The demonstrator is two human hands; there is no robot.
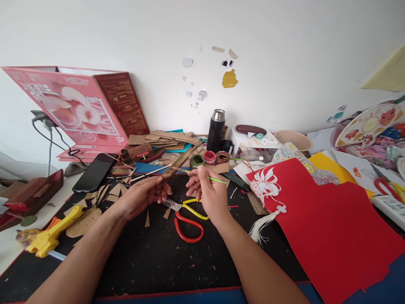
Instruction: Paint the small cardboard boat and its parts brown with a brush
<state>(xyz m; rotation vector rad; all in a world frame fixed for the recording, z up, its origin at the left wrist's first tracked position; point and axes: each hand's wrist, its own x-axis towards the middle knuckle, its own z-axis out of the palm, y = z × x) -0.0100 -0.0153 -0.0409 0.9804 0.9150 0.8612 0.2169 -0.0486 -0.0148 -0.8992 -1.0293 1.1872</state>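
Note:
My left hand pinches a narrow strip of cardboard, brownish and greenish on its face, which slants up to the right. Closed around a thin paintbrush with a bright green handle is my right hand; the brush's tip points left, close to the strip. I cannot tell whether the tip touches it. Just beyond the hands stand open paint jars: green, red and brown, with a stick lying across the brown one. Scissors with red and yellow handles lie below, between my hands.
A black mat covers the table. At left lie a yellow glue gun and a phone. Behind are cardboard scraps, a black flask and a pink box. Red paper spreads over the right side.

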